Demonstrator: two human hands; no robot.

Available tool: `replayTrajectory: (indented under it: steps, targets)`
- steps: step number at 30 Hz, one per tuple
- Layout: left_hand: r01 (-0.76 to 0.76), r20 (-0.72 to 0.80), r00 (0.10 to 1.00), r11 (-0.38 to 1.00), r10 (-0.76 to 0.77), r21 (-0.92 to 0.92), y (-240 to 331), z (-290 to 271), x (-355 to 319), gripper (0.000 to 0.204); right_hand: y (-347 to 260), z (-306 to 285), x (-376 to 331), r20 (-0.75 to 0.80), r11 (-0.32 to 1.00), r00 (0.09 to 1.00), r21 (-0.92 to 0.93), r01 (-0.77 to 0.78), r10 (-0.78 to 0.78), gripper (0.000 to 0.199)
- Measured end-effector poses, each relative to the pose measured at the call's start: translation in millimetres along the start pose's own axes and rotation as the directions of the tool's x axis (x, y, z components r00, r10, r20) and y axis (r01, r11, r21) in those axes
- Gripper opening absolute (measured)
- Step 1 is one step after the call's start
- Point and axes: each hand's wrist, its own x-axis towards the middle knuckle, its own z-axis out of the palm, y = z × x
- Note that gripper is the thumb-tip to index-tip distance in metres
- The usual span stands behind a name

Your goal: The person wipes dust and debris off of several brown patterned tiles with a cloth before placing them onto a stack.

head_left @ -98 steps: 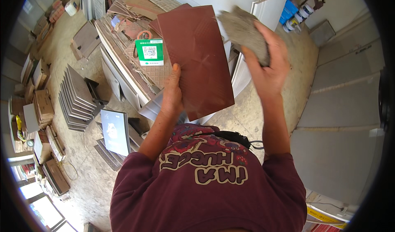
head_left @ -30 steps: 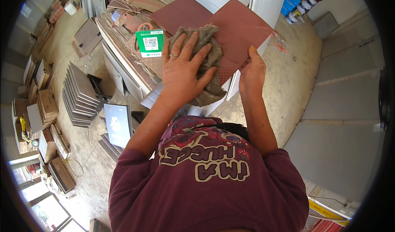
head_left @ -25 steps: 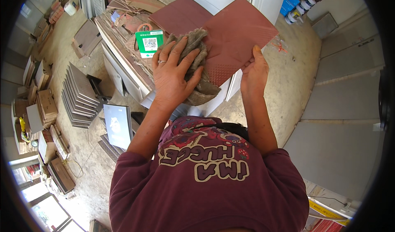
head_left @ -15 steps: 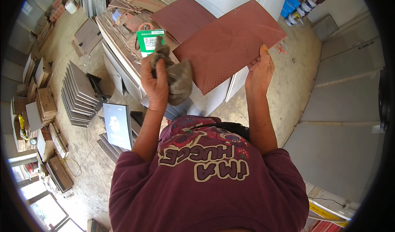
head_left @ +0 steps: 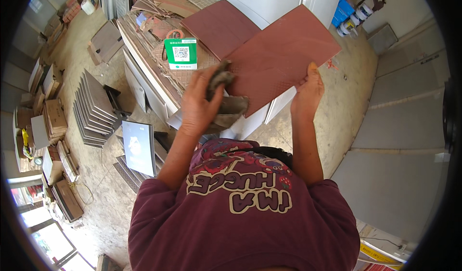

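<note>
My right hand (head_left: 308,94) grips the lower right edge of a reddish-brown tile (head_left: 288,50), thumb on its face and fingers beneath. The tile is held up at a tilt, with a patterned patch near its left end. A crumpled grey-brown rag (head_left: 228,108) is bunched in my left hand (head_left: 199,100), lying against the tile's left end. Behind it, a second reddish-brown tile (head_left: 221,25) rests on a cluttered stack. A green card with a square code (head_left: 181,54) stands just beyond my left hand.
Grey tiles stand fanned out in a rack (head_left: 91,110) to the left, near a glossy pale-blue panel (head_left: 137,146). Cardboard boxes (head_left: 54,117) line the far left. Large grey panels (head_left: 390,179) lean along the right. A blue container (head_left: 342,10) and several buckets sit at the back right.
My left hand has moved right with the rag, from beside the tile onto its left end. The held tile has shifted slightly right and down, still in my right hand.
</note>
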Motion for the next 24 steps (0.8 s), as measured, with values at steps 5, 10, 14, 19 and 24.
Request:
replayTrajectory:
  steps: [5, 10, 14, 19, 24]
  targets:
    - [0.481, 0.374, 0.854, 0.821, -0.361, -0.307, -17, -25, -6, 0.032, -21, -2, 6, 0.045, 0.999, 0.999, -0.012, 0.030, -0.030, 0.028]
    - [0.706, 0.657, 0.708, 0.233, -0.260, -0.669, -26, -28, -25, 0.037, -17, 3, 11, 0.090, 0.999, 0.996, 0.046, -0.013, 0.009, 0.037]
    - [0.663, 0.614, 0.735, 0.116, -0.290, -0.739, -24, -30, -29, 0.035, -11, 10, 10, 0.122, 0.979, 0.984, 0.140, -0.149, 0.133, 0.032]
    - [0.677, 0.602, 0.719, 0.154, -0.346, -0.720, -17, -34, -33, 0.039, 5, 21, 6, 0.145, 0.947, 0.953, 0.144, -0.286, 0.266, 0.029]
    - [0.711, 0.618, 0.678, 0.141, -0.398, -0.688, -12, -47, -34, 0.026, 12, 33, 1, 0.173, 0.922, 0.915, 0.073, -0.381, 0.364, 0.038]
